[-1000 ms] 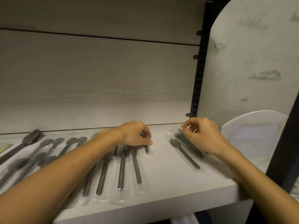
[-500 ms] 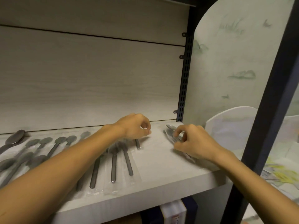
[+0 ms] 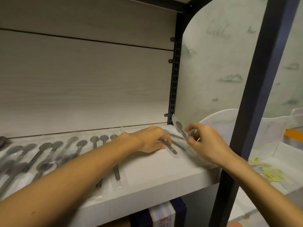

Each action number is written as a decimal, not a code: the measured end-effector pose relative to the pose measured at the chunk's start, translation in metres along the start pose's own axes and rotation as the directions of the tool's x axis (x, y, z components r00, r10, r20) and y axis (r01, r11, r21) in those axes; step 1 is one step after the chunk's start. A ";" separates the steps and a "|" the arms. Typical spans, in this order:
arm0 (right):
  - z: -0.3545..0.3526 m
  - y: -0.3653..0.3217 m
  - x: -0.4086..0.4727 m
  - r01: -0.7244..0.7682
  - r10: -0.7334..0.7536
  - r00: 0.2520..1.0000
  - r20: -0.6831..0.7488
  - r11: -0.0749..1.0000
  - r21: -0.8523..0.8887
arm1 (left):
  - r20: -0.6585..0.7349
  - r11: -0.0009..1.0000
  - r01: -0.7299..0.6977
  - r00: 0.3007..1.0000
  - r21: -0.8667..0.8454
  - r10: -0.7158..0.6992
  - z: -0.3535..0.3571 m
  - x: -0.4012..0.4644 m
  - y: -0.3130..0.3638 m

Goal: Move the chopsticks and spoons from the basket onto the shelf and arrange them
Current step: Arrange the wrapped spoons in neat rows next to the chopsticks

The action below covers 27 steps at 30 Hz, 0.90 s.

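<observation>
A dark upright post (image 3: 255, 89) stands right; a white-and-blue box (image 3: 161, 215) sits below.

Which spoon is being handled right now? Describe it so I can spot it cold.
Find the black slotted upright at the shelf's back right corner. Just below it, the right hand pinches a grey wrapped spoon by its handle. Unlike the flat-lying row of spoons to its left, it is raised, bowl toward the corner.
</observation>
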State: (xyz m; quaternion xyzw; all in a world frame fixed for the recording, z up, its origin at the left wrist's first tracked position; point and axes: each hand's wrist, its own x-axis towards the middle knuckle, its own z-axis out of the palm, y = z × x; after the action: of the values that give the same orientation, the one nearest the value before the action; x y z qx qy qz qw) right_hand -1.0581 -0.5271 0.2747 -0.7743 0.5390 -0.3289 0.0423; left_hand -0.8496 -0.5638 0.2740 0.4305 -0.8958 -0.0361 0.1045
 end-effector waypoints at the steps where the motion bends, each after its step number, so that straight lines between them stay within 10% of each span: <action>1: 0.000 0.001 0.000 -0.003 0.003 1.000 0.001 1.000 0.001 | -0.007 1.000 0.006 1.000 -0.008 -0.006 -0.001 -0.001 -0.001; 18: 0.020 -0.035 0.002 -0.019 -0.020 0.989 0.147 0.965 0.260 | -0.237 0.989 0.011 0.971 -0.145 -0.045 -0.040 -0.068 -0.036; 27: 0.046 -0.082 -0.012 0.027 -0.188 0.947 0.261 0.855 0.517 | -0.302 0.987 0.132 0.948 0.088 -0.100 -0.053 -0.120 -0.065</action>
State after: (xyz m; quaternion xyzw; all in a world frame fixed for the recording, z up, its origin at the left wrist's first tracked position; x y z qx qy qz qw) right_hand -0.9685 -0.4959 0.2678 -0.8060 0.3757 -0.3383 0.3077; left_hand -0.7157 -0.5098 0.2974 0.4881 -0.8436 0.0708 0.2124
